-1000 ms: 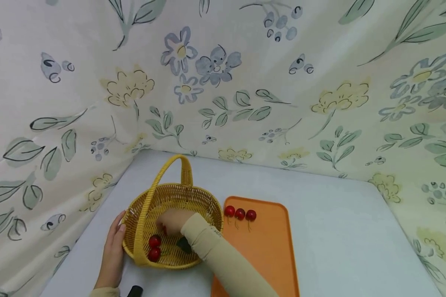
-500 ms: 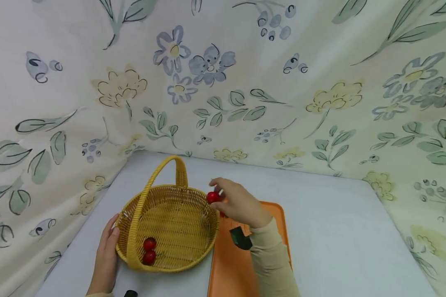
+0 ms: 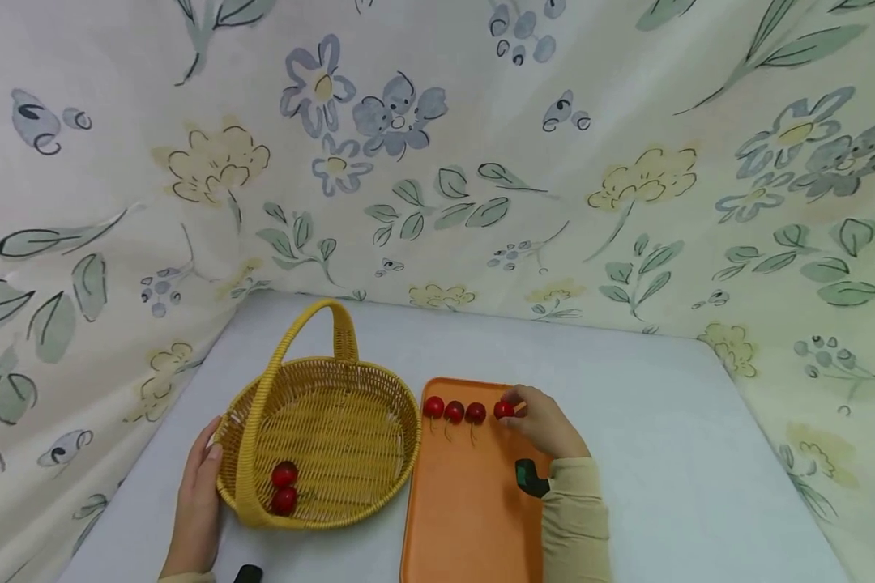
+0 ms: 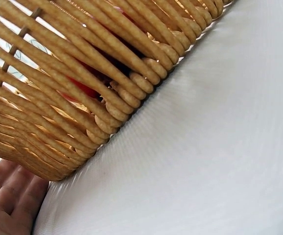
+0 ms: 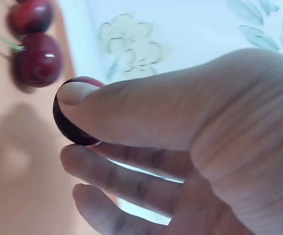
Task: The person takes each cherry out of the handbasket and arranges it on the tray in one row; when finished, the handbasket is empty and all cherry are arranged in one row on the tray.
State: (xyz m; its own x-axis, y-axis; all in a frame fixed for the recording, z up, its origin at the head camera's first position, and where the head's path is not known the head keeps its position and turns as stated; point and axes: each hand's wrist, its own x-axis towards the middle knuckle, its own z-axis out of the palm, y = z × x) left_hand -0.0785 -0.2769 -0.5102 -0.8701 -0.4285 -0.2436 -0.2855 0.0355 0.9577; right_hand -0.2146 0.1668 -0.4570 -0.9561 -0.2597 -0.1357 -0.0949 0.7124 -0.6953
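Note:
My right hand (image 3: pixel 545 421) pinches a red cherry (image 3: pixel 504 410) between thumb and fingers over the far right corner of the orange tray (image 3: pixel 474 502). In the right wrist view the thumb covers part of that cherry (image 5: pixel 73 117). Left of it, three cherries (image 3: pixel 454 412) with stems lie in a row along the tray's far edge. My left hand (image 3: pixel 198 502) rests against the left side of the yellow wicker basket (image 3: pixel 335 518); in the left wrist view its fingers (image 4: pixel 14 191) touch the basket's outer wall. Two more cherries (image 3: pixel 284 487) lie inside the basket at its near left.
The basket's tall handle (image 3: pixel 292 340) arches over its left part. Basket and tray stand side by side on a white table (image 3: pixel 685 453). A floral cloth (image 3: pixel 437 162) hangs behind and at the sides.
My right hand has come out of the basket with a cherry and moved right to the tray's far right corner. The left hand stays at the basket. The head view has shifted slightly.

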